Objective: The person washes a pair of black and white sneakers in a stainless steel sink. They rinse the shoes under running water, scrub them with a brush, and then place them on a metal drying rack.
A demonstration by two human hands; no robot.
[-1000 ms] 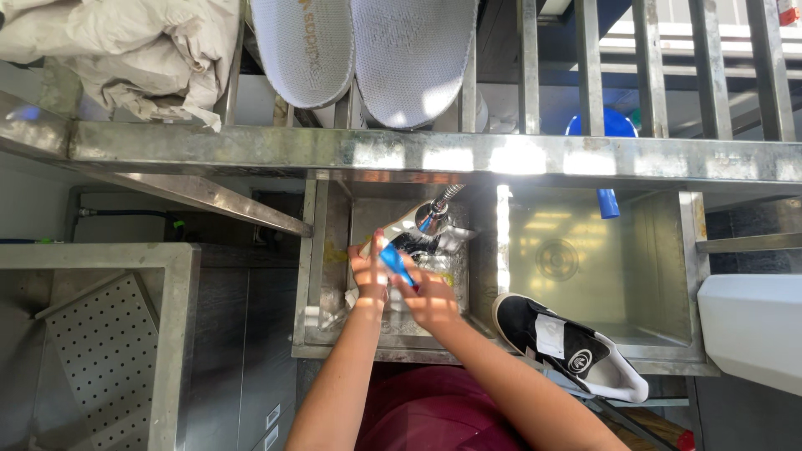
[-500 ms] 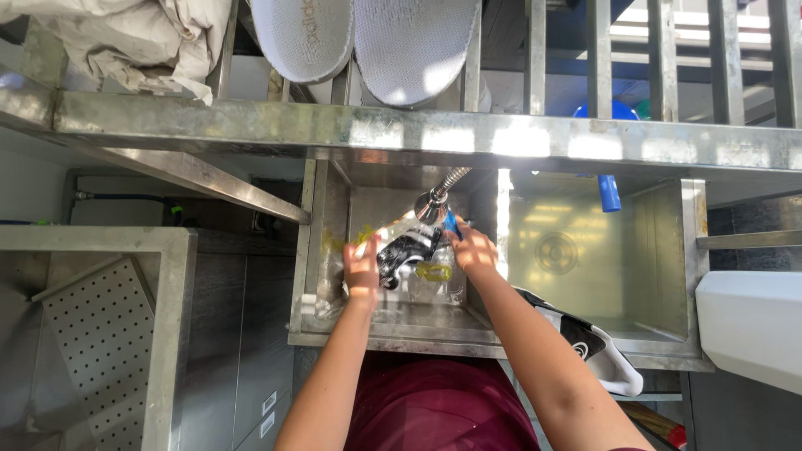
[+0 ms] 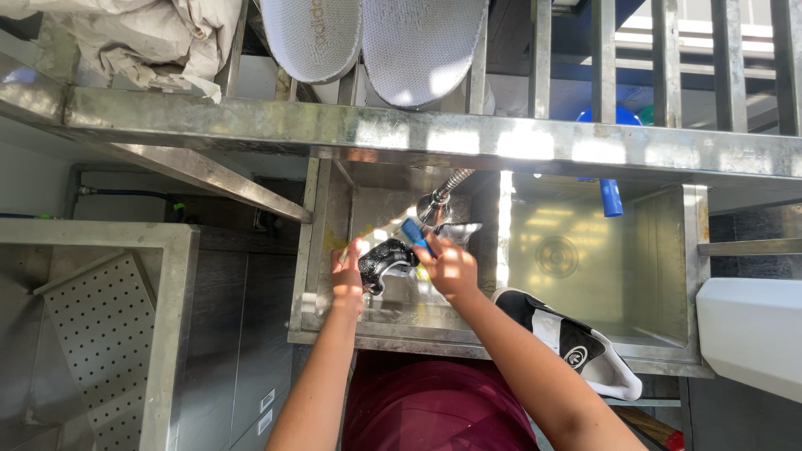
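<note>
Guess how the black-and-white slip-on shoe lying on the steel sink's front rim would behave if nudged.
The black-and-white slip-on shoe lies across the steel sink's front rim, heel apparently past the edge, so a nudge could probably tip it off. Its upper looks soft, so likely floppy and light. The flat sole probably slides rather than rolls.

Two black shoes (image 3: 384, 259) (image 3: 572, 341), two white soles (image 3: 313, 38) (image 3: 422, 46), one brush (image 3: 415, 234), two basins (image 3: 322, 250) (image 3: 689, 250).

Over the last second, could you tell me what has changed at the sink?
The right hand with the blue brush swung up to the spray head, then back onto the black shoe. The left hand kept holding it. The other shoe stayed on the sink rim.
</note>
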